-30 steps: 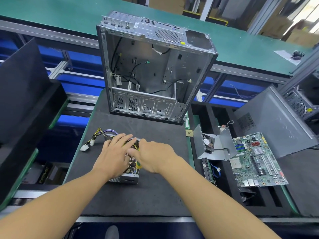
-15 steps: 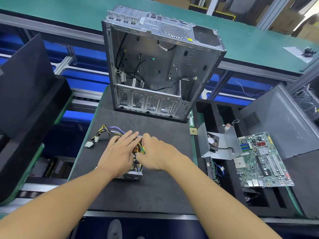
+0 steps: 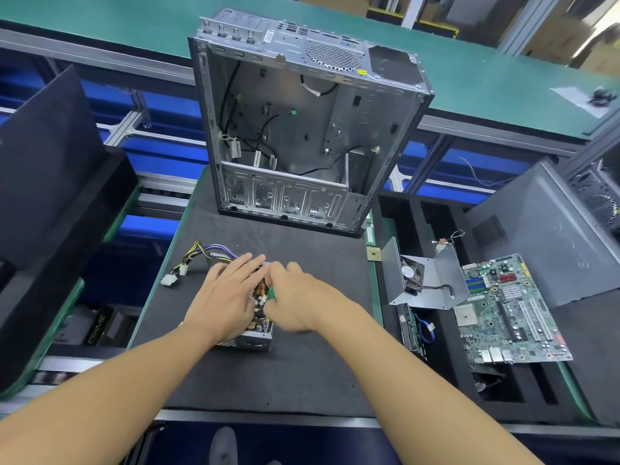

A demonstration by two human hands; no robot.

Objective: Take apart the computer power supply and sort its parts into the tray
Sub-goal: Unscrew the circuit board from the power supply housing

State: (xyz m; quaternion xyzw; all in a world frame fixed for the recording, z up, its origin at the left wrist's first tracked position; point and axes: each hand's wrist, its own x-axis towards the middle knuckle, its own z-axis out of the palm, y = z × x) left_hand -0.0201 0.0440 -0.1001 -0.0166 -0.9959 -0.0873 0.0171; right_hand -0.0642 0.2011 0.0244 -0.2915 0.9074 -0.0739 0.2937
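The open power supply lies on the black mat, its circuit board and copper coil showing between my hands. A bundle of yellow, purple and black cables runs out of it to the upper left. My left hand rests flat on the unit with fingers extended. My right hand grips a green-handled tool over the board; its tip is hidden. The black foam tray on the right holds a motherboard and a metal cover with a fan.
An empty computer case stands upright at the back of the mat. A grey side panel leans at the far right. A black foam block sits on the left. A green conveyor runs behind.
Both hands stay on the power supply; my right hand has shifted slightly with the green tool. The view has tilted a little.
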